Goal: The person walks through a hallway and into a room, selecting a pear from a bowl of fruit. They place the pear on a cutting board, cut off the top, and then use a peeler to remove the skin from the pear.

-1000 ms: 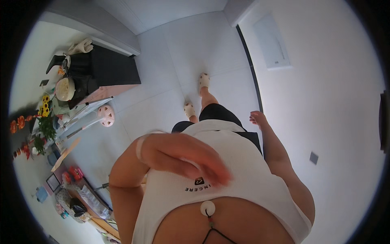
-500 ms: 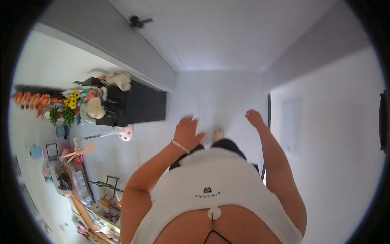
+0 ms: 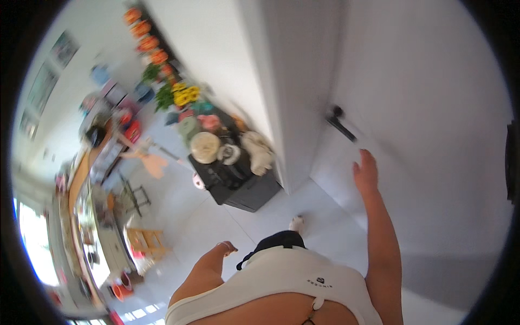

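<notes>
At the left, well apart from the work, pass over the wooden stool (image 3: 145,238) and the yellow flowers (image 3: 186,95). Lower and closer to the body, note the left hand (image 3: 230,248) — small and foreshortened here, so no telling how far closed, or whether holding anything. Best left loose there, for balance. Next, mind the dark cabinet (image 3: 254,197) with a rumpled cream cloth (image 3: 258,153) on top, and the pale wall corner (image 3: 284,97) beyond: allow room for elbow and hip. Watch the cream shoe (image 3: 296,223) near the cabinet's foot; better planted steadily before loading the arm. Farther right, find the dark lever handle (image 3: 342,124) on the pale door (image 3: 433,135), slanting down to a free end. Just below that end in view, not touching, the right hand (image 3: 366,172): grip spread, fingers stretched and parted, with nothing visible in hold. For leverage, probably best to favour the free end over the pivot — fingers across the bar, thumb beneath, wrist straight, pressure gradual.
</notes>
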Demonstrator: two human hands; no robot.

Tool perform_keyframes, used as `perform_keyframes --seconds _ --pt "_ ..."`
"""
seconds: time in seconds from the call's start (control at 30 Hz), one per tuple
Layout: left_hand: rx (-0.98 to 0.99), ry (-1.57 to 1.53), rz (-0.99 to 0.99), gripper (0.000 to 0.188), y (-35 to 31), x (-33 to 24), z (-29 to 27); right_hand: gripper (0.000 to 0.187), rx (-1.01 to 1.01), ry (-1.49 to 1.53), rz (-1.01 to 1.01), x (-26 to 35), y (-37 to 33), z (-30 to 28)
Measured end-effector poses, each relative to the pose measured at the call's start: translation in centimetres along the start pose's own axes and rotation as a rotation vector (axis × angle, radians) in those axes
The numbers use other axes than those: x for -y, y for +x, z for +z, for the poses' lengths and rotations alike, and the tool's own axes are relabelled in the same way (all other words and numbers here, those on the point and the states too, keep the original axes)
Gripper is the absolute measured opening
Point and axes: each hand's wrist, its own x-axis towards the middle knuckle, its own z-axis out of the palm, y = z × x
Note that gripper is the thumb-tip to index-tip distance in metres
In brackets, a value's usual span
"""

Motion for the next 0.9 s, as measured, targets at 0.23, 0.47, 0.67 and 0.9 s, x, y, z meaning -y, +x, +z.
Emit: perform_keyframes --seconds 0.23,0.47,0.67,0.9 --pt "-0.845 0.196 0.697 0.032 3.5 -10.4 -7.6 0.041 0.486 -0.152 -0.015 1.9 14.0 8.2" --pt "-0.581 -0.479 0.312 0.052 -1.4 -24.1 -14.3 0.041 0.132 0.016 0.070 -4.3 13.4 13.1" --pt "-0.535 -0.567 -0.110 0.057 0.8 -24.3 -4.6 0.041 0.130 0.194 -0.041 -7.2 17.6 13.0" --pt "-0.300 -0.638 -0.205 0.057 -3.3 -32.1 1.4 0.046 0.207 0.133 0.068 -15.8 25.7 12.6"
